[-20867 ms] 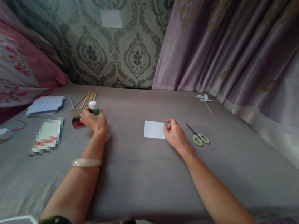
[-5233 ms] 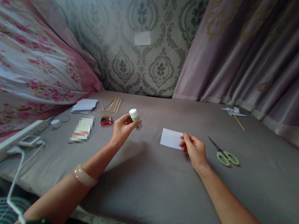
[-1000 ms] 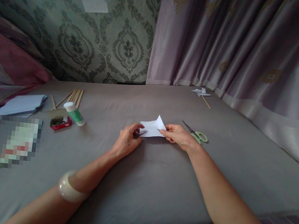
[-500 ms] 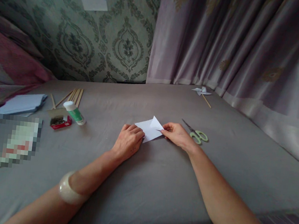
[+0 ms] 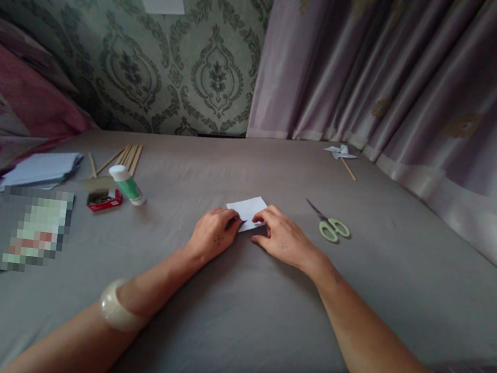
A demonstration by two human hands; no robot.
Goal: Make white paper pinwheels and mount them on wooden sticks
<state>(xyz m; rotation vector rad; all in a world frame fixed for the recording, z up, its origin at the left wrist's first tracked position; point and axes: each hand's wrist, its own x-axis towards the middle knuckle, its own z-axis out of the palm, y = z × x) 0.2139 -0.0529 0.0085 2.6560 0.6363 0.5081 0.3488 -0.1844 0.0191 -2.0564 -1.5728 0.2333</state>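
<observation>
A small white paper, folded over, lies flat on the grey bed sheet in the middle. My left hand rests at its left edge with curled fingers pinching the paper's near corner. My right hand lies on the paper's right side, fingers stretched flat and pressing it down. A pale bangle sits on my left forearm.
Green-handled scissors lie to the right of my hands. A glue stick, a small red box, wooden sticks and a stack of white paper lie at the left. A paper pinwheel sits by the curtain.
The raised paper flap has been folded down flat. My right hand moved left onto the paper and now presses it; my left hand stays at the left edge.
</observation>
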